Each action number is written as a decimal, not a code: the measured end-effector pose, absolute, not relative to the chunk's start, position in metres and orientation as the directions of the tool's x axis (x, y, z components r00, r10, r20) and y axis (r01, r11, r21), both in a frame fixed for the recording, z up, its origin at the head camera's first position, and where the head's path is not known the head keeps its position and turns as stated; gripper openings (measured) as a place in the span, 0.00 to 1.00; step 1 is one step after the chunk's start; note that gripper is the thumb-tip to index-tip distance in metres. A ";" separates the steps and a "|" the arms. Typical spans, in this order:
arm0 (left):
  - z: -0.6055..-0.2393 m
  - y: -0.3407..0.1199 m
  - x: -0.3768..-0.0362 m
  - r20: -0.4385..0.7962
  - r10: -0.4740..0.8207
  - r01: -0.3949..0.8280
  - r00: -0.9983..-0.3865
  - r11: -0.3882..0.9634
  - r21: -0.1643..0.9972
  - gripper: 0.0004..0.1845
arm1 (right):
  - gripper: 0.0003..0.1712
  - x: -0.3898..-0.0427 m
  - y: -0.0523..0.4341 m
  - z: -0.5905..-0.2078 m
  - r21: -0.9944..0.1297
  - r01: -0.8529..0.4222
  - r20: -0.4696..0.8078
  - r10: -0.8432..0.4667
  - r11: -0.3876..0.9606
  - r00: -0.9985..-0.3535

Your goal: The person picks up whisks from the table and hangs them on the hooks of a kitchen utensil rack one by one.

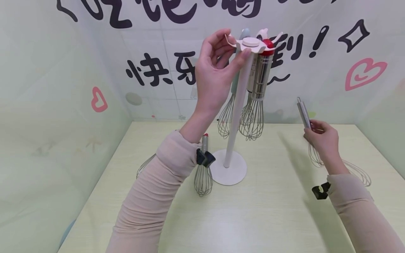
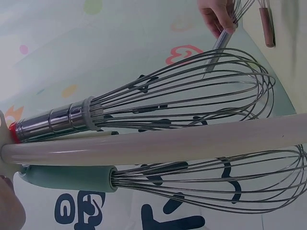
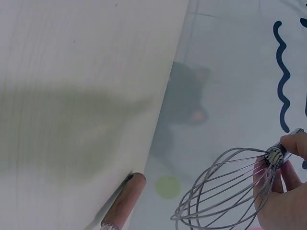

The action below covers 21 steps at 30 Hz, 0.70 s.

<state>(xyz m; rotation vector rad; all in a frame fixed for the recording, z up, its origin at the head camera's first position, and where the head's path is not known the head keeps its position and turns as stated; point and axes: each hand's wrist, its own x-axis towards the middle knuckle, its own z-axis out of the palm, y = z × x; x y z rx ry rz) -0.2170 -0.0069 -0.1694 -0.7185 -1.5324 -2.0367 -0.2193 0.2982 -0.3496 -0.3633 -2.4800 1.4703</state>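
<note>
My left hand holds the top of a white hanging stand, its thumb at the rim of the hooked top plate. A steel whisk with a red end hangs there, and a whisk with a teal handle hangs beside it in the left wrist view. Another hanging whisk is partly hidden behind them. Off to the right, my right hand pinches a steel-handled whisk near where the wires meet the handle. Its handle points up and its wires hang down.
A red-ended whisk lies left of the stand's round base. Wires of another whisk show past my left sleeve. Below my right hand lies a whisk with a brown handle. A printed sheet backs the table.
</note>
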 end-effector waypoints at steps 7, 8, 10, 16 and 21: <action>-0.169 -0.007 -0.217 0.670 -0.072 0.663 -0.739 -0.255 0.704 0.30 | 0.14 -0.217 0.286 -0.337 -0.928 0.022 0.108 0.325 0.372 -0.939; -0.169 -0.007 -0.217 0.670 -0.072 0.662 -0.739 -0.257 0.704 0.30 | 0.15 -0.216 0.284 -0.335 -0.930 0.019 0.110 0.326 0.368 -0.939; -0.169 -0.007 -0.217 0.670 -0.070 0.662 -0.739 -0.259 0.704 0.30 | 0.16 -0.215 0.281 -0.332 -0.928 0.017 0.114 0.326 0.373 -0.938; -0.170 -0.007 -0.217 0.672 -0.071 0.664 -0.737 -0.261 0.701 0.30 | 0.19 -0.212 0.271 -0.322 -0.923 -0.007 0.142 0.322 0.385 -0.936; -0.170 -0.007 -0.217 0.673 -0.069 0.664 -0.737 -0.264 0.700 0.30 | 0.22 -0.210 0.264 -0.318 -0.918 -0.044 0.175 0.303 0.394 -0.937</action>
